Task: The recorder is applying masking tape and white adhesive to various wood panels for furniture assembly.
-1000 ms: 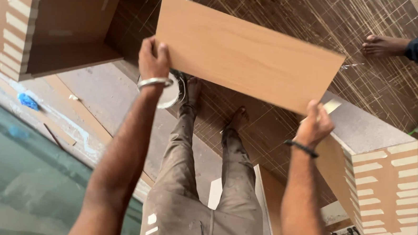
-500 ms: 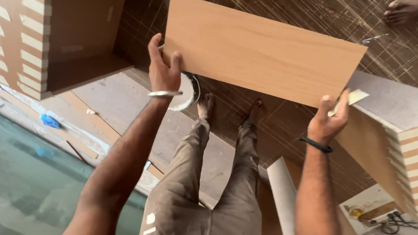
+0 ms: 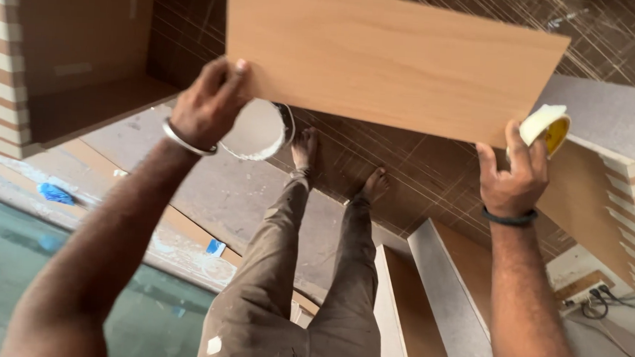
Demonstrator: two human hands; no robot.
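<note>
head camera looks down, close up

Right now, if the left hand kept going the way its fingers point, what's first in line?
The left hand already grips the wooden panel at its lower left corner, so it meets the panel itself. Depth beyond is unclear.

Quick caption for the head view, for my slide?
Both hands, left hand and right hand, hold a wooden board above bare feet.
</note>
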